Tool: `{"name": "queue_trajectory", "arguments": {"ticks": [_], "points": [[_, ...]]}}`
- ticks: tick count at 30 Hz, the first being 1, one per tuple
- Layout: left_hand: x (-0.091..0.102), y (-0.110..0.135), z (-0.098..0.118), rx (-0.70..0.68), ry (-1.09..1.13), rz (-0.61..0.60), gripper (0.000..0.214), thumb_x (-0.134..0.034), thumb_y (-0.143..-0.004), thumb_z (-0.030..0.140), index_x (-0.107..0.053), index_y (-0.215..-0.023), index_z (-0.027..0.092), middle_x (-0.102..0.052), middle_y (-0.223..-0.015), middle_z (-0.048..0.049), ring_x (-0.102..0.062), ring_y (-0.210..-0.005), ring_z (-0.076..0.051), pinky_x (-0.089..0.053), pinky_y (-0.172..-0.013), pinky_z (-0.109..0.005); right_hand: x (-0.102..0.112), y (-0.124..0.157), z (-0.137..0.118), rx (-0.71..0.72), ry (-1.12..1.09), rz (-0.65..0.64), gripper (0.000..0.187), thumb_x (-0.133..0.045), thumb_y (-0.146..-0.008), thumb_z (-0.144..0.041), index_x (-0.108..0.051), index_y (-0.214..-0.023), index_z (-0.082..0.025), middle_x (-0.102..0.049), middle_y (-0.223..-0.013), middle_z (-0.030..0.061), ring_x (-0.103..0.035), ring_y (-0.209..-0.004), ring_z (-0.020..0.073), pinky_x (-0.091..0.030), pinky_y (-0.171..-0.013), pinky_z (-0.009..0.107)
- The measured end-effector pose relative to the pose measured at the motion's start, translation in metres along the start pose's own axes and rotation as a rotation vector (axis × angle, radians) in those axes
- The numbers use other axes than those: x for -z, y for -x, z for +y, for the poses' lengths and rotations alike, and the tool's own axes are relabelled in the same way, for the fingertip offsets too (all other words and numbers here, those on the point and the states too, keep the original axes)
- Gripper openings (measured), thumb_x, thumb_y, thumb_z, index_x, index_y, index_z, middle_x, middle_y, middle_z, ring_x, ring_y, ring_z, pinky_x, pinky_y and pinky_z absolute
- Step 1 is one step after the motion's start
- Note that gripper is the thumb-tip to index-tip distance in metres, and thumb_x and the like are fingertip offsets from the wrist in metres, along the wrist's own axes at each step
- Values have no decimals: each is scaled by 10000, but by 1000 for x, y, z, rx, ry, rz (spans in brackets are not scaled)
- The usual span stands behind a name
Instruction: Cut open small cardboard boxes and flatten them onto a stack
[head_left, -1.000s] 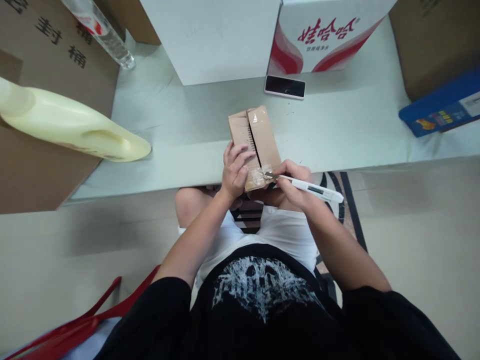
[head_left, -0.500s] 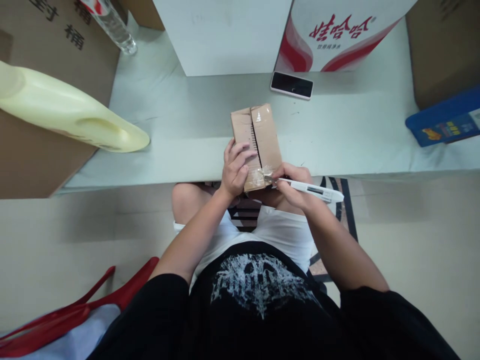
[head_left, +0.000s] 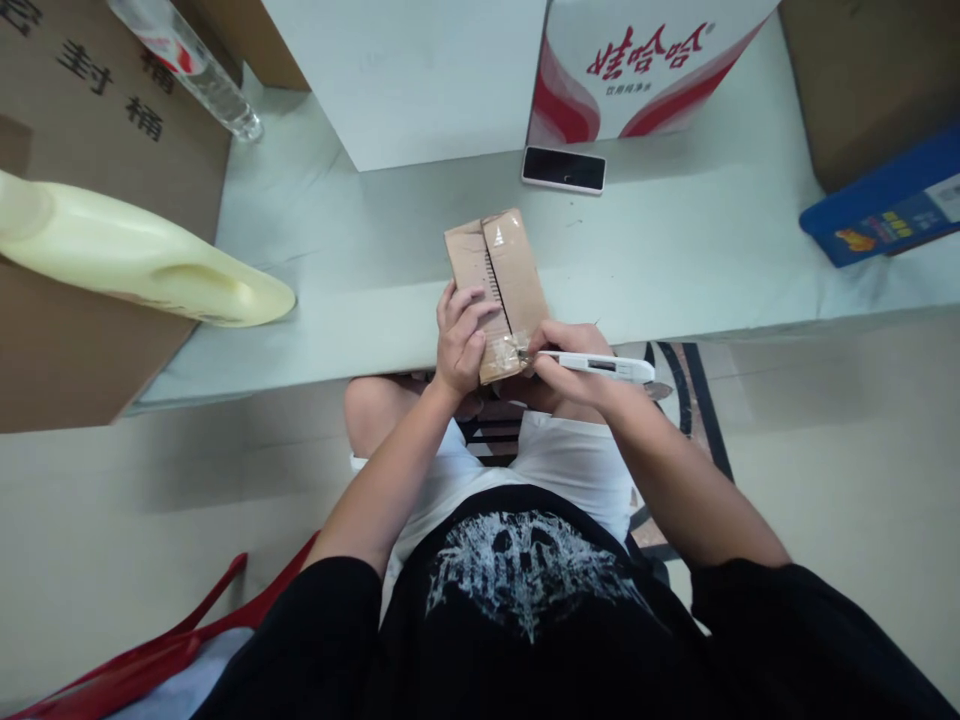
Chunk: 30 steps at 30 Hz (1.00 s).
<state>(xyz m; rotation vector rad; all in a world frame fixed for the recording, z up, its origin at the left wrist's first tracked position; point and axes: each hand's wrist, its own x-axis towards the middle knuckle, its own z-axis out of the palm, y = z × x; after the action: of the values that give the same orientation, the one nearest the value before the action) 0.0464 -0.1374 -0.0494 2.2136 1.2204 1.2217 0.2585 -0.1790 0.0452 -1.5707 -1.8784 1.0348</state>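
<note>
Left hand [head_left: 457,350] holds a cardboard box [head_left: 519,270]; right hand [head_left: 574,352] pinches a white knife [head_left: 619,368] at its taped end.
Left fingers curve over the box, at the pale table's [head_left: 360,300] near edge; a phone [head_left: 564,170] lies beyond.

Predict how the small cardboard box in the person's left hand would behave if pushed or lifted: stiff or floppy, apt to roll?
The small cardboard box would probably be fairly stiff, since its edges look straight. Its flat faces suggest sliding rather than rolling. The flaps may flex slightly, as a dark slit runs between them.
</note>
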Motion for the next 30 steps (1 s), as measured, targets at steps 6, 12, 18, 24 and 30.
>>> {"name": "queue_trajectory", "arguments": {"ticks": [6,12,18,24,30], "points": [[0,-1,1,18,-21,-6,621,-173,-1041,582,-654,-1248,249,-627,-1378,-103,-506,-1427,-303,-259,-1323,-564,1,2,-1,-55,-173,21,112,-537,-718,-240,-648,-728,-225,-716,-707,20,-613,-689,192,-448,-659,312],[1,-1,0,-24,14,16,563,-220,-1050,555,-650,-1240,246,-630,-1366,-108,-535,-1395,-300,-289,-1309,-575,5,-4,-14,-17,-1,-37,54,-565,-717,-234,-612,-691,-224,-651,-643,-11,-510,-618,154,-365,-609,290],[0,-1,-1,7,-32,9,631,-181,-1048,612,-653,-1252,246,-615,-1378,-117,-511,-1422,-308,-281,-1316,-576,3,-6,-5,-17,-174,-6,74,-528,-719,-227,-562,-655,-217,-623,-655,-2,-536,-679,162,-376,-643,290],[0,-1,0,0,-16,14,620,-192,-1052,607,-656,-1238,240,-623,-1361,-120,-524,-1410,-307,-275,-1320,-572,6,-2,-9,-8,-90,-49,82,-559,-725,-228,-556,-645,-214,-617,-645,-7,-514,-646,152,-351,-618,290],[1,-1,0,-19,29,16,575,-227,-1049,586,-646,-1249,247,-625,-1358,-112,-526,-1402,-297,-263,-1329,-542,12,5,-9,28,-60,-105,76,-568,-746,-207,-617,-687,-207,-688,-704,6,-585,-678,166,-418,-663,298]]}}
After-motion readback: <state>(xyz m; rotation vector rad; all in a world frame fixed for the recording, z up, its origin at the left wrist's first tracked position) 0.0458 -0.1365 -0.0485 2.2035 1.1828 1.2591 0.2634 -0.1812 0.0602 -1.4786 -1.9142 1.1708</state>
